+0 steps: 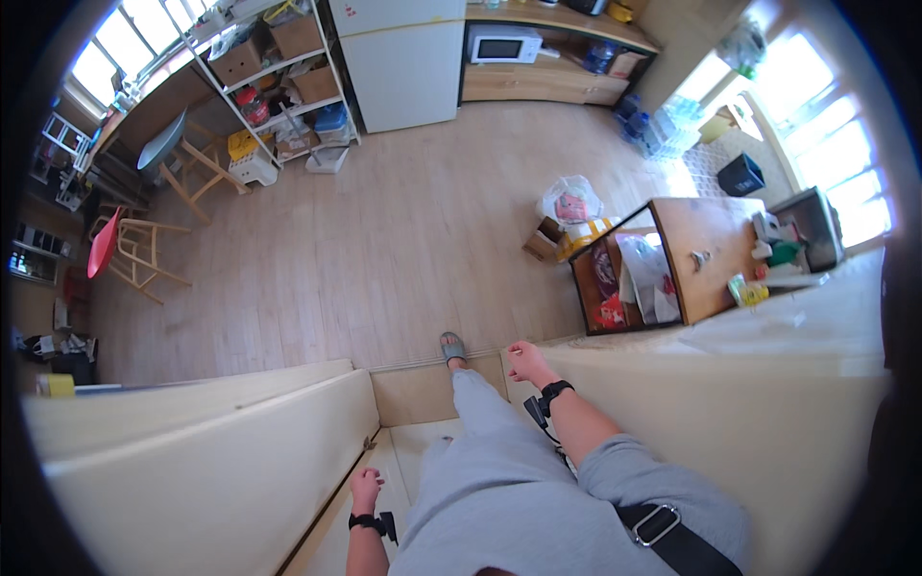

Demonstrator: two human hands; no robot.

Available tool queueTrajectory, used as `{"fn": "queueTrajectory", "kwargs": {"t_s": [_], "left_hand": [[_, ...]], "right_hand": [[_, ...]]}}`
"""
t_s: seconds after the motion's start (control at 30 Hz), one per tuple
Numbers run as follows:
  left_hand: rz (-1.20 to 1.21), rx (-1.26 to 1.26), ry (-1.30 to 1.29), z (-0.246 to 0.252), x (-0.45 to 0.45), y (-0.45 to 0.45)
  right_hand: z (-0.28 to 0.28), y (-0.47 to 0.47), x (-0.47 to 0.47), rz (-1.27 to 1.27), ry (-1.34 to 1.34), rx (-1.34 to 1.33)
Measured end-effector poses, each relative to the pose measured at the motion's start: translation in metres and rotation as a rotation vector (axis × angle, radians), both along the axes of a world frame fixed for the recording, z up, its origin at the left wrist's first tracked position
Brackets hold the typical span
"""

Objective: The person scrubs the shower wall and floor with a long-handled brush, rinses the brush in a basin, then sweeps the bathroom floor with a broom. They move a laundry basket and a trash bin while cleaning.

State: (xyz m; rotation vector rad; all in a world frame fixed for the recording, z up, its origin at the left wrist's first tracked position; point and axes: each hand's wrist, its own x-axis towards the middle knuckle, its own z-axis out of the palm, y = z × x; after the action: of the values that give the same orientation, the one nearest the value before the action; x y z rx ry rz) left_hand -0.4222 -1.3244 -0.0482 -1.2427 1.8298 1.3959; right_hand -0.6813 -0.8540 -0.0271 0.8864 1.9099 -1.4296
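My left hand [366,488] hangs low at my side, fingers loosely curled, with nothing seen in it. Nearest to it is the cream door [238,497] on the left. Ahead and to the right, my right hand [528,362] is raised by the edge of the cream wall [691,403], its fingers curled in and nothing visible in them. Both wrists carry black straps with small devices. One foot in a grey-green slipper [453,347] stands just past the threshold strip [418,366], on the wood-look floor [324,237].
At right stands a wooden cabinet [709,245] with bags inside, beside a cardboard box [542,241] and a plastic bag [571,200]. A white refrigerator [403,79], microwave [502,45] and shelving rack [281,79] are at the back. Red [104,243] and grey-blue [162,140] chairs stand left.
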Motion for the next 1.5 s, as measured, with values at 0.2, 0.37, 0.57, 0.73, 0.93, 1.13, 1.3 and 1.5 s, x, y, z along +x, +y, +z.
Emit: {"fn": "queueTrajectory", "kwargs": {"t_s": [0.2, 0.37, 0.57, 0.73, 0.93, 1.13, 1.3, 1.5], "left_hand": [[0.074, -0.080, -0.067, 0.031, -0.087, -0.015], [0.091, -0.053, -0.085, 0.038, -0.177, -0.026], [-0.028, -0.033, -0.129, 0.009, -0.305, -0.059], [0.025, 0.008, -0.111, -0.027, -0.431, -0.117], [0.018, -0.059, 0.025, -0.036, -0.578, -0.198], [-0.127, -0.236, 0.093, -0.026, -0.670, -0.239], [-0.051, -0.381, 0.063, -0.016, -0.678, -0.226], [0.268, -0.423, -0.161, 0.033, -0.659, -0.184]], "right_hand": [[-0.014, -0.003, -0.152, 0.435, 0.027, 0.251], [-0.031, -0.015, -0.251, 0.337, 0.105, 0.263], [-0.042, 0.000, -0.318, 0.231, 0.057, 0.283], [-0.016, 0.034, -0.336, 0.104, -0.071, 0.444], [-0.011, 0.064, -0.333, 0.195, -0.108, 0.595], [0.001, 0.041, -0.407, 1.437, -0.119, 0.972], [-0.016, 0.045, -0.537, 1.609, 0.277, 0.701], [-0.069, -0.024, -0.803, 0.012, -0.289, 0.113]]}}
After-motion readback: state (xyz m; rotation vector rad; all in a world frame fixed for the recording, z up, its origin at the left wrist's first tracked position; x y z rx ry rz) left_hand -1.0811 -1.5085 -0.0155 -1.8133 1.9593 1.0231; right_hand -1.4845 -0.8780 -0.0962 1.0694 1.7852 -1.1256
